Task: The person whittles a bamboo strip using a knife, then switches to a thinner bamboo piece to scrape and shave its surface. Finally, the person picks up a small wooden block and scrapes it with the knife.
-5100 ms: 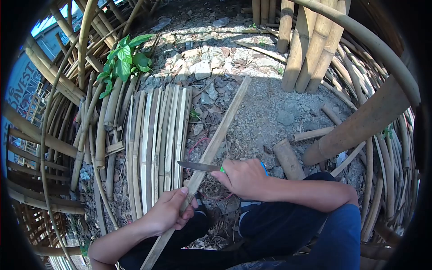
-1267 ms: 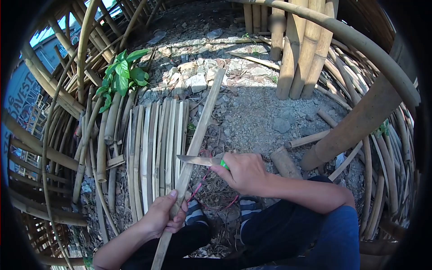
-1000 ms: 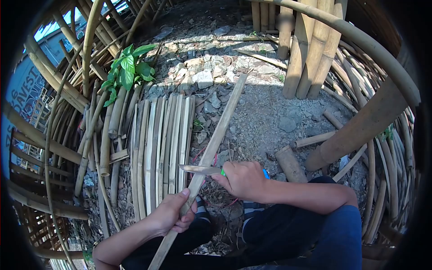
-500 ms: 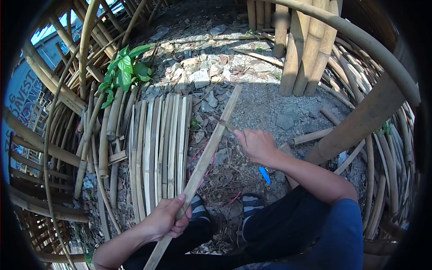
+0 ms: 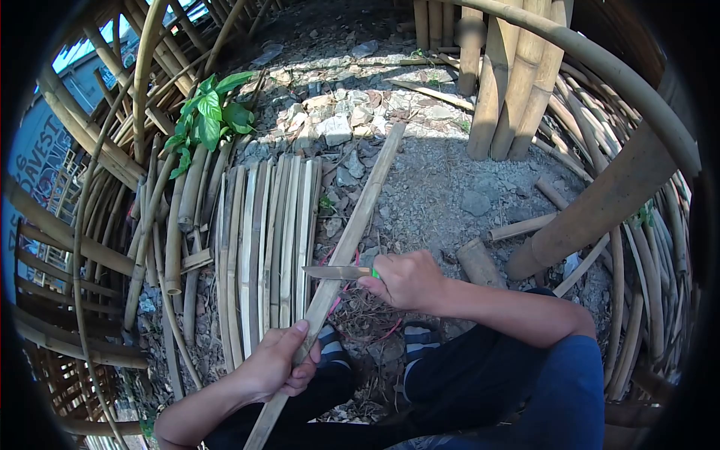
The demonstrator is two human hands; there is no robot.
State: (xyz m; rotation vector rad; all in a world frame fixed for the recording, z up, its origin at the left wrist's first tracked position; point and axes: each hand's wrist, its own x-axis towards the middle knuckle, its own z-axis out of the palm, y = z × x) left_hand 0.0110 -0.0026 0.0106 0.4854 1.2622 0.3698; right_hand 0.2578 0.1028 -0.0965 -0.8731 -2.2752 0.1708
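A long flat bamboo strip [image 5: 361, 209] runs slantwise from the bottom edge up to the middle of the view. Near its lower part my left hand [image 5: 281, 364] is closed around it, thumb on top. My right hand [image 5: 405, 281] grips a knife [image 5: 341, 272] by its handle, of which a bit of green shows. The blade lies across the strip, a short way above my left hand, its tip pointing left past the strip's edge. Left of the strip, a row of split bamboo strips [image 5: 266, 247] lies side by side on the ground.
Thick bamboo posts [image 5: 517, 82] stand at the upper right, and a leaning bamboo pole [image 5: 600, 202] is at the right. Short bamboo pieces [image 5: 480, 262] lie on the ground near my right arm. A leafy plant [image 5: 210, 116] grows at the left beside stacked bamboo poles.
My right hand has drawn the knife down along the strip, towards my left hand. The strip's far end has risen slightly, while my left hand keeps its place. The blue object is no longer visible.
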